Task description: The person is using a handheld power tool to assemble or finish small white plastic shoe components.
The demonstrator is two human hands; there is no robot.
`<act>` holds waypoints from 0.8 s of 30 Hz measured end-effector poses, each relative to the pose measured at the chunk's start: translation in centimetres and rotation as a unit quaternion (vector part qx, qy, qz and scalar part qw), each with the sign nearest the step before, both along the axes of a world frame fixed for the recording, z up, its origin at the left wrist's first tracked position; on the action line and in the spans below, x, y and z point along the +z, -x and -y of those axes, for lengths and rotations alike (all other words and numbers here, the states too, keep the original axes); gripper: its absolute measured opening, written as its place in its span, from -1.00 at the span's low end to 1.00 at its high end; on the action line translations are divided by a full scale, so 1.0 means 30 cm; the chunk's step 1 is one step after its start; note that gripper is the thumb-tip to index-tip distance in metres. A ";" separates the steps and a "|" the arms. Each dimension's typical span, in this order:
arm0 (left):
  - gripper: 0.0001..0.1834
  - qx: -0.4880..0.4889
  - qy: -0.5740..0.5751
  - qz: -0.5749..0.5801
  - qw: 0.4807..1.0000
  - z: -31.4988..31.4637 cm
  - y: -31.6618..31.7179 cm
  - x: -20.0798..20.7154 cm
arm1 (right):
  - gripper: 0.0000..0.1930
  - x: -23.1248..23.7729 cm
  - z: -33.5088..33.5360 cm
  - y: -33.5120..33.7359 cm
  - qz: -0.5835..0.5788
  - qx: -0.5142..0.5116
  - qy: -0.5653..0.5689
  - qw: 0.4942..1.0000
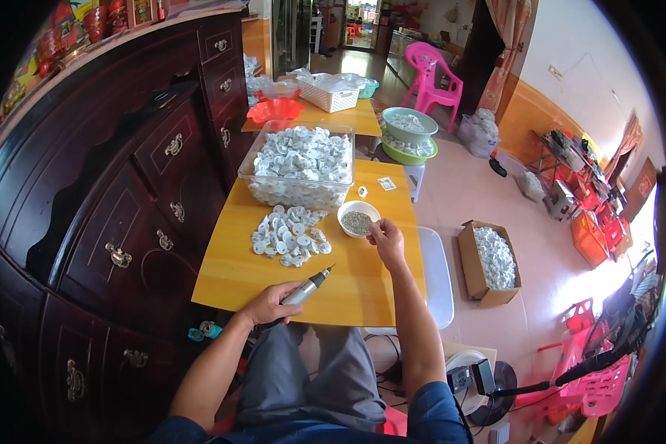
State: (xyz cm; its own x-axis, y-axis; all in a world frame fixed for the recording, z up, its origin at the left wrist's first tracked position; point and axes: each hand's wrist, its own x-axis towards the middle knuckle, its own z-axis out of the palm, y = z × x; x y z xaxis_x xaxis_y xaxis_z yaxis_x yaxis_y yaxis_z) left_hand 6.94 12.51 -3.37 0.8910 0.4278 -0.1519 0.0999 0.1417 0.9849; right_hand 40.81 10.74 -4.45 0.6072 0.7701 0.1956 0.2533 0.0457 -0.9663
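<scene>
Left hand: curled round driver above table | right hand: fingers bent at bowl's right rim, grip unclear | bowl: on table, holding metal bits, right of white parts

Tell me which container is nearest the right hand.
The small round white bowl holding tiny metallic pieces: the right hand is at its rim, while the clear bin and cardboard box sit farther away.

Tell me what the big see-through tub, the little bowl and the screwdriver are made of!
Tub: likely clear, glossy plastic; white pieces show through its wall.
Bowl: smooth and white, maybe plastic or ceramic; the look can't settle it.
Screwdriver: silvery-grey body shines softly like metal, though painted plastic is possible.
</scene>
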 end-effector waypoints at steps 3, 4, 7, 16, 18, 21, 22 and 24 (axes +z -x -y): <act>-0.28 -0.003 0.001 0.000 1.000 -0.003 0.004 -0.003 | -0.74 -0.016 0.007 0.019 -0.048 -0.009 -0.037 0.998; -0.28 -0.004 0.001 -0.001 1.000 -0.004 0.005 -0.005 | -0.74 -0.023 0.016 0.027 -0.049 -0.010 -0.037 0.998; -0.25 -0.003 0.006 -0.001 1.000 -0.002 0.007 -0.007 | -0.75 -0.025 0.053 0.053 -0.036 -0.019 -0.051 0.998; -0.26 -0.003 0.006 0.015 1.000 -0.007 0.009 -0.022 | -0.86 -0.030 0.131 0.159 -0.168 0.030 -0.108 0.979; -0.27 0.000 0.008 0.015 1.000 -0.008 0.007 -0.026 | -0.88 -0.045 0.135 0.189 -0.191 0.060 -0.093 0.975; -0.28 0.003 0.008 0.012 1.000 -0.005 0.005 -0.019 | -0.89 -0.057 0.125 0.232 -0.190 0.077 -0.073 0.976; -0.28 0.001 0.007 0.011 1.000 -0.004 0.005 -0.015 | -0.86 -0.055 0.120 0.251 -0.194 0.080 -0.061 0.976; -0.29 0.009 0.001 0.011 1.000 0.002 0.003 -0.002 | -0.83 -0.046 0.113 0.276 -0.198 0.071 -0.041 0.977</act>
